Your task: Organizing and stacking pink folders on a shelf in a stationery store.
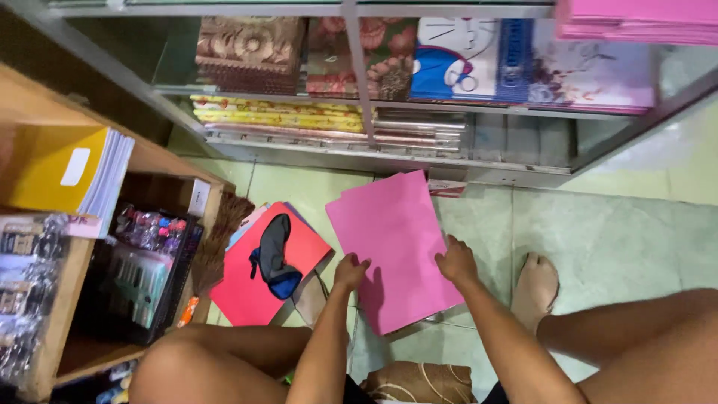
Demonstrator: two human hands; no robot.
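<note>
A stack of pink paper sheets (393, 232) lies on the pale green tiled floor (598, 224) in front of me. My left hand (350, 271) pinches the stack's near left edge. My right hand (456, 262) rests on its right edge, fingers curled over the sheets. Left of the pink stack lies a red sheet (254, 288) with a dark blue and black cloth item (273, 258) on top of it. My bare foot (535, 288) and knees frame the spot.
A glass-fronted metal shelf (359, 90) ahead holds patterned wrapping paper, rolls and more pink sheets (636, 19). On the left stands a wooden shelf (142, 157) with a yellow notebook stack (67, 172), packaged goods and a brown broom (217, 247). A patterned cushion (419, 381) sits below.
</note>
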